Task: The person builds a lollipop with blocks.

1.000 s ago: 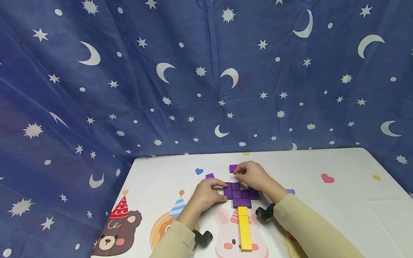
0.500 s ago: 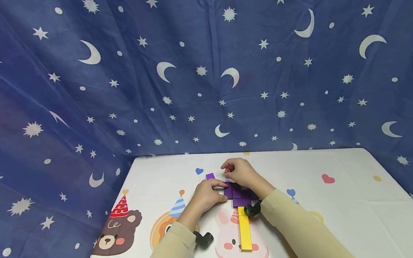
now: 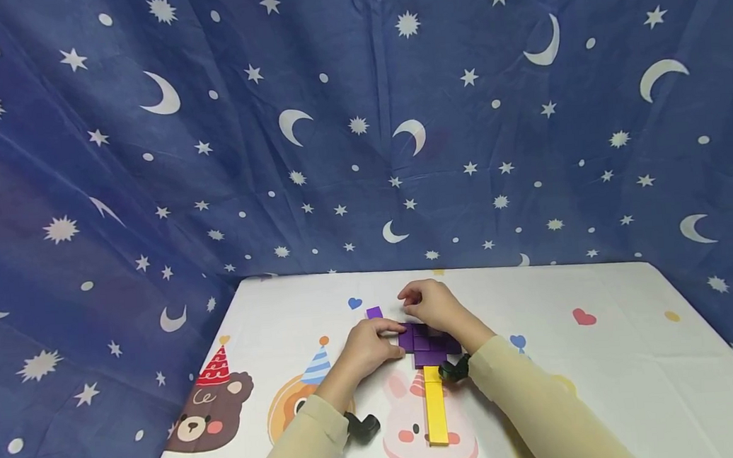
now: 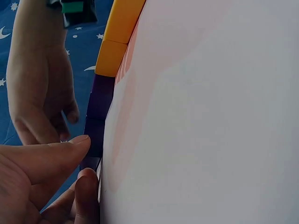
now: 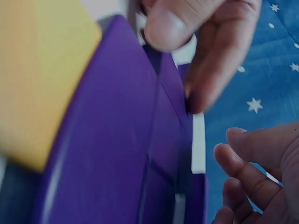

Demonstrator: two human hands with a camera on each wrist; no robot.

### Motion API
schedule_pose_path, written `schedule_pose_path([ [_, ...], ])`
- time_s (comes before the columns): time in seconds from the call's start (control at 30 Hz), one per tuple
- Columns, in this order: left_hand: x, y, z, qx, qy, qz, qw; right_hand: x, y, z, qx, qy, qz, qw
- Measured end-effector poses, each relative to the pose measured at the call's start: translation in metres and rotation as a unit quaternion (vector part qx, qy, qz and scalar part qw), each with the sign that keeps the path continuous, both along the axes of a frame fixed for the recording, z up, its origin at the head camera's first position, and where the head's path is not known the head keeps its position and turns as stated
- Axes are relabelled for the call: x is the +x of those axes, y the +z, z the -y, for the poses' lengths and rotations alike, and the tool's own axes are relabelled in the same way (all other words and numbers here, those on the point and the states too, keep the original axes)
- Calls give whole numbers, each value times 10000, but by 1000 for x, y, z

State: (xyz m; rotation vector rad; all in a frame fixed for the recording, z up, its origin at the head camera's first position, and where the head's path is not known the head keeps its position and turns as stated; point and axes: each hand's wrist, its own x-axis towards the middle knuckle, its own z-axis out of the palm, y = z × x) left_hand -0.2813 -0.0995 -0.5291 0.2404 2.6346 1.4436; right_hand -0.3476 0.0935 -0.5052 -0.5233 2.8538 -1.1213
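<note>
On the table, several purple blocks (image 3: 429, 358) lie together flat. My left hand (image 3: 365, 346) pinches the leftmost purple block (image 3: 406, 338) between thumb and forefinger; in the left wrist view the fingertips sit at its edges. My right hand (image 3: 436, 306) hovers over the far side of the group. Its thumb and fingers (image 5: 252, 182) are loosely bent and apart, with nothing visible between them. Below the purple group, a short yellow block (image 3: 431, 375) and a long yellow block (image 3: 437, 415) run in line toward me. The right hand covers part of the table behind the group.
A separate purple block (image 3: 374, 313) lies beyond my left hand. The white tablecloth (image 3: 606, 368) carries printed animals and hearts. A blue star-and-moon curtain (image 3: 361, 151) hangs behind the table's far edge. Black wrist cameras (image 3: 455, 369) sit close to the blocks.
My right hand has moved left and slightly farther away. A purple block seen near its fingertips earlier is out of sight now. My left hand stays in place.
</note>
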Motion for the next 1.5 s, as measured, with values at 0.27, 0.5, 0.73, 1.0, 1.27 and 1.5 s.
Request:
schedule_pose_path([
  [0.27,0,-1,1,35,119,155,9998,6,3,-32,65,-259,203,9994],
  [0.5,0,-1,1,50,55,140,9999,13,1,-54,95,-397,339,9986],
  [0.73,1,1,0,84,36,144,9999,23,1,-71,153,-302,226,9992],
  [1.0,2,1,1,236,-33,223,9995,35,0,-86,254,-433,505,9975],
  [1.27,2,-1,2,339,19,237,9991,42,-6,-98,233,-261,396,9986],
  [1.5,3,-1,4,492,42,249,9985,50,-8,-100,250,-260,690,9970],
])
